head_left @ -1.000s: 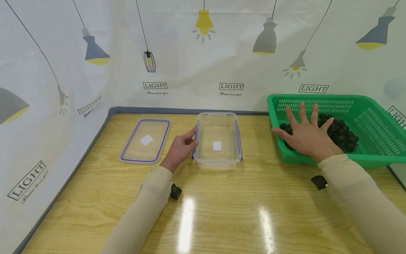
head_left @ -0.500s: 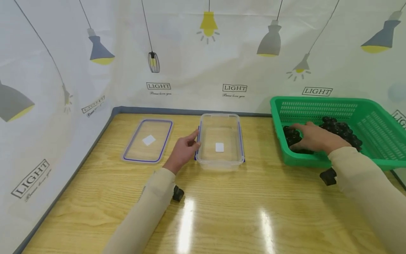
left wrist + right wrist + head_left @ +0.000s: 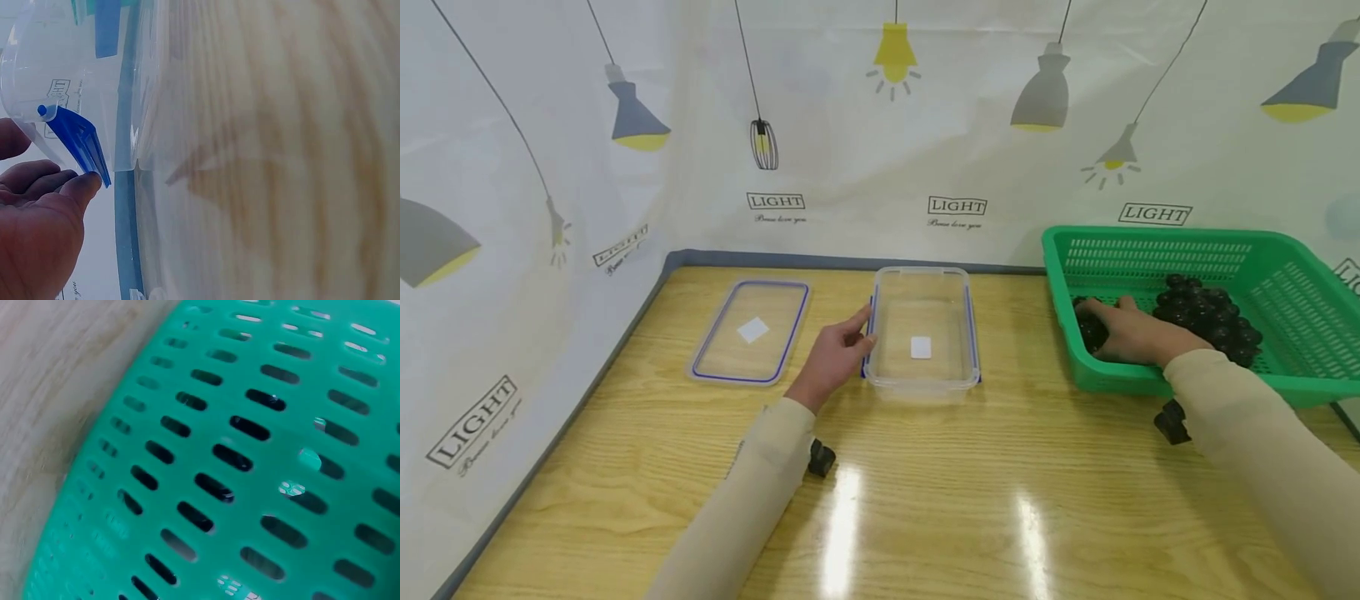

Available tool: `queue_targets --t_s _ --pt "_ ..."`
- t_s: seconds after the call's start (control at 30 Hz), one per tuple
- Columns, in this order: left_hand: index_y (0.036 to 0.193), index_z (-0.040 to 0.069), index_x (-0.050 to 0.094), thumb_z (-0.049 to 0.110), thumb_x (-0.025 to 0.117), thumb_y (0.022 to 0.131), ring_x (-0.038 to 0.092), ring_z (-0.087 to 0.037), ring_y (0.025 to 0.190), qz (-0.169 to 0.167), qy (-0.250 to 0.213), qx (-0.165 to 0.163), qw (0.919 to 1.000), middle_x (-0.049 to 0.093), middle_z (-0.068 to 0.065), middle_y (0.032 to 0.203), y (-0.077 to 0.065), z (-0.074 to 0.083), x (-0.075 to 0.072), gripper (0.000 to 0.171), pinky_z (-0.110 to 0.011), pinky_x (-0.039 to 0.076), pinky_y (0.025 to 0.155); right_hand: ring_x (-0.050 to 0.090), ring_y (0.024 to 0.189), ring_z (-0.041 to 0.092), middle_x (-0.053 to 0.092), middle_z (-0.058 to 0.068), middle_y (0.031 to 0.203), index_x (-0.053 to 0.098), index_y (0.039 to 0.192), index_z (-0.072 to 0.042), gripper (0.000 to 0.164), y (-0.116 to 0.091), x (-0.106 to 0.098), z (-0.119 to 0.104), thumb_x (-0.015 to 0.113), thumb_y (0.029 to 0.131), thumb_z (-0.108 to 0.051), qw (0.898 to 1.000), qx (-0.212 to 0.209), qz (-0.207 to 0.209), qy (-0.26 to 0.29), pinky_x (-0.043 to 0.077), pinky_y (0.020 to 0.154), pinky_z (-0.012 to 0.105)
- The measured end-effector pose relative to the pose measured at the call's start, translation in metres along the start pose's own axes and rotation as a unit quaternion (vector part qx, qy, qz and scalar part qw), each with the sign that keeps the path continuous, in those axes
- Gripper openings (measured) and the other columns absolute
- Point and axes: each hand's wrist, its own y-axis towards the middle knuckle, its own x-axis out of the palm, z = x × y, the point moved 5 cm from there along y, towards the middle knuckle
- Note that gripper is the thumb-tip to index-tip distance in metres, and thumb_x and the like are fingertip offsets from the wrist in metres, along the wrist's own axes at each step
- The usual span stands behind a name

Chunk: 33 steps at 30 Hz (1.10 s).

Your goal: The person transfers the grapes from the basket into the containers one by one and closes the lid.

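Two hands are at work over one wooden bench [image 3: 962, 475]. The right hand [image 3: 1131, 333] is inside the one green basket [image 3: 1105, 377], and its grip is curled round one bunch of dark grapes [image 3: 1091, 332] at the basket's left end. A second bunch [image 3: 1206, 317] lies in the same basket, just to the right of the hand, so that makes two bunches; the single grapes are too crowded to count. The left hand [image 3: 835, 350] has a loose grip and touches the left side of one clear box [image 3: 921, 385], with the thumb on one blue flap [image 3: 78, 137]. The box sits in the middle of the bench, and one clear lid [image 3: 782, 346] with a blue edge lies flat to its left. There are two white stickers, one on the lid [image 3: 753, 330] and one in the box [image 3: 921, 347]. Two black blocks [image 3: 822, 458] show, one by each sleeve. Eight lamp pictures [image 3: 895, 54] are on the white walls [image 3: 850, 167].
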Motion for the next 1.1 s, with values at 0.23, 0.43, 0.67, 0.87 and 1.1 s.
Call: queue_targets --t_s 0.23,0.43,0.67,0.87,1.1 --pt "0.151 0.004 0.033 0.011 0.053 0.103 0.050 -0.025 0.126 -0.007 -0.019 0.001 0.9998 0.034 -0.008 0.155 0.000 0.001 0.002 0.053 -0.030 0.047 0.095 0.053 0.066 0.034 0.022 0.042 0.121 0.034 0.138 -0.003 0.063 0.001 0.003 0.003 0.069 0.086 -0.006 1.000 0.008 0.007 0.000 0.041 0.056 0.042" --pt "0.151 0.002 0.032 0.010 0.052 0.103 0.032 -0.025 0.140 -0.011 -0.027 0.006 0.9996 0.029 -0.009 0.157 0.000 0.000 0.002 0.053 -0.036 0.033 0.111 0.051 0.061 0.031 0.020 0.044 0.120 0.036 0.132 -0.001 0.054 0.003 0.004 0.004 0.067 0.088 -0.005 1.000 0.013 0.013 -0.001 0.040 0.053 0.040" --pt "0.151 0.004 0.035 0.012 0.054 0.103 0.042 -0.025 0.134 -0.004 -0.021 -0.001 0.9998 0.033 -0.006 0.155 0.000 -0.001 0.003 0.052 -0.033 0.042 0.103 0.053 0.067 0.033 0.019 0.047 0.124 0.040 0.133 0.000 0.053 0.002 0.004 0.005 0.068 0.088 -0.009 1.000 0.017 0.015 -0.007 0.042 0.055 0.042" --pt "0.150 0.004 0.035 0.012 0.054 0.103 0.047 -0.025 0.130 -0.001 -0.024 -0.003 0.9997 0.034 -0.005 0.155 0.000 -0.001 0.004 0.052 -0.034 0.046 0.096 0.055 0.076 0.040 0.021 0.048 0.126 0.043 0.135 0.000 0.055 -0.004 -0.005 0.005 0.068 0.088 -0.013 0.999 0.029 0.037 -0.013 0.046 0.061 0.049" --pt "0.151 0.004 0.034 0.013 0.053 0.103 0.043 -0.025 0.133 -0.003 -0.023 -0.004 0.9997 0.032 -0.005 0.156 0.000 -0.001 0.003 0.053 -0.037 0.042 0.104 0.052 0.088 0.052 0.016 0.051 0.130 0.037 0.139 -0.001 0.059 -0.013 -0.038 0.000 0.067 0.092 -0.020 0.996 0.032 0.086 -0.010 0.044 0.064 0.059"
